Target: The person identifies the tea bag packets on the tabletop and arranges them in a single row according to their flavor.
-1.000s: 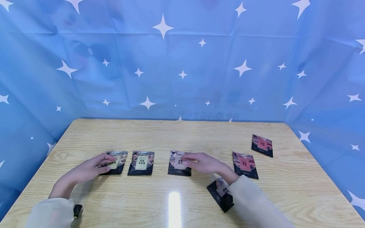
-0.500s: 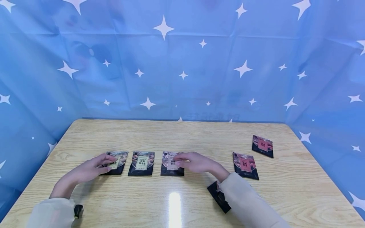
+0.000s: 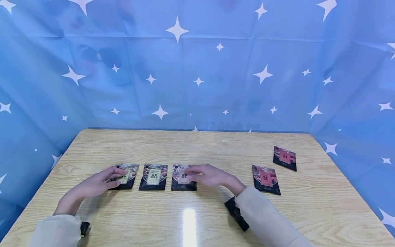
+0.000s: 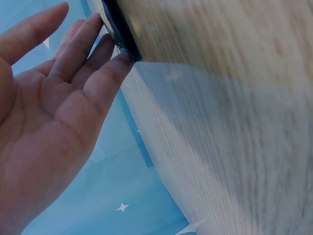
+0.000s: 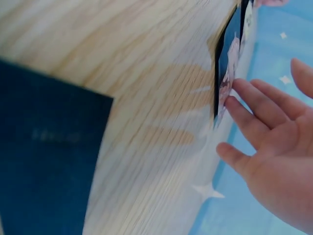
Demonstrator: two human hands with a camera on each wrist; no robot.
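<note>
Flat dark sachets with printed labels lie on the wooden table. My left hand rests its fingertips on the leftmost sachet, which has a pale green label. Beside it lies a second green-labelled sachet, touched by neither hand. The straight fingers of my right hand touch the right part of a sachet with a pale pinkish label. In the right wrist view those fingertips press on the pinkish sachet, thumb apart. In the left wrist view my left hand has extended fingers against a sachet edge.
Two red-labelled sachets lie at the right, one nearer and one farther back. Another dark sachet lies tilted, partly under my right sleeve. A blue star-patterned cloth hangs behind the table.
My right hand has slid the pinkish-labelled sachet left, closer to the second green-labelled one. My right sleeve now covers more of the tilted sachet. The left hand has stayed in place.
</note>
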